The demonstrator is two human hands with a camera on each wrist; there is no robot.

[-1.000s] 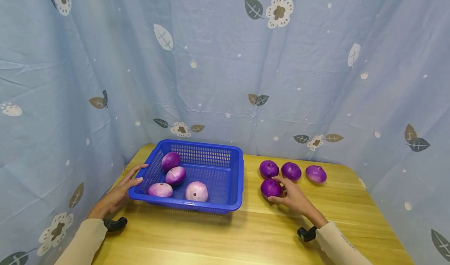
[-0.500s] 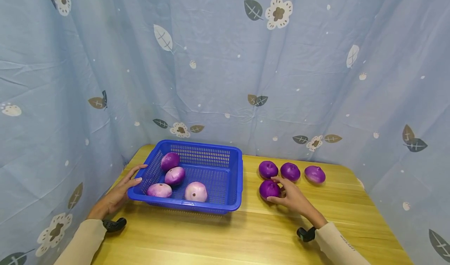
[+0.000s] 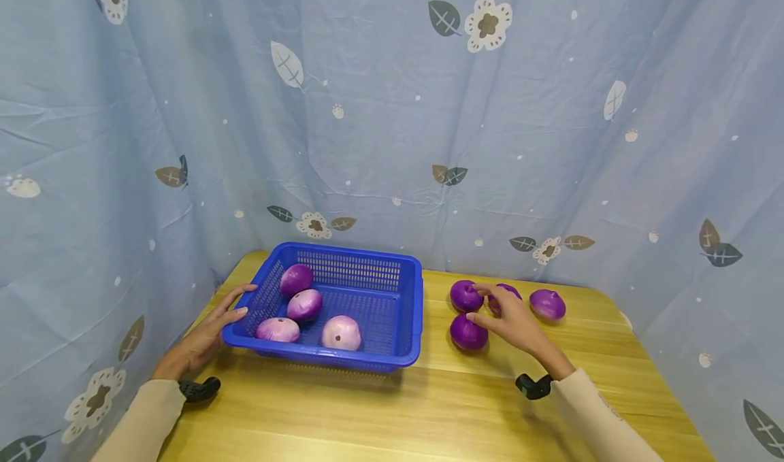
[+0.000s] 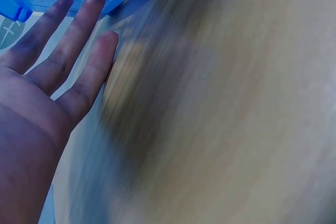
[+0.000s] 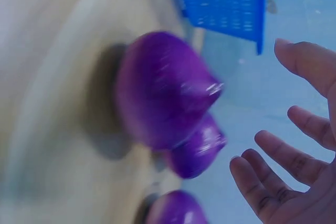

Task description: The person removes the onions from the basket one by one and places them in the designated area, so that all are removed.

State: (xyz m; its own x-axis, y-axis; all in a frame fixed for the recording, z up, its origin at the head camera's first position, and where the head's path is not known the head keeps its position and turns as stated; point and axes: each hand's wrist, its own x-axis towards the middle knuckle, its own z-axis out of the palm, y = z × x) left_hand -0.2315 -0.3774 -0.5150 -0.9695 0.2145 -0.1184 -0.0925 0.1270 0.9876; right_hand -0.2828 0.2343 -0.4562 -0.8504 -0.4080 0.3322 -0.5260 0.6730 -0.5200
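Note:
My left hand (image 3: 205, 336) rests against the left rim of a blue plastic basket (image 3: 343, 360). In the left wrist view its fingers (image 4: 79, 30) are spread and fairly straight by the basket's slotted wall. My right hand (image 3: 517, 322) hovers just above a purple onion (image 3: 469, 334), fingers apart and holding nothing. In the right wrist view that onion (image 5: 163, 90) stands on the table, pointed top away from it, with a gap to the hand. Behind it are two purple onions: one (image 3: 467, 297) in plain sight, the other (image 3: 495, 304) partly hidden by the hand.
Several purple-and-white onions lie in the basket, one (image 3: 341, 333) near its front wall. Another purple onion (image 3: 548, 305) sits at the right of the back row. The wooden table (image 3: 343, 421) ends at a patterned blue curtain (image 3: 380, 135).
My right hand has let go of the front onion and lifted up and slightly back from it. The onion stays on the table. My left hand keeps its place at the basket.

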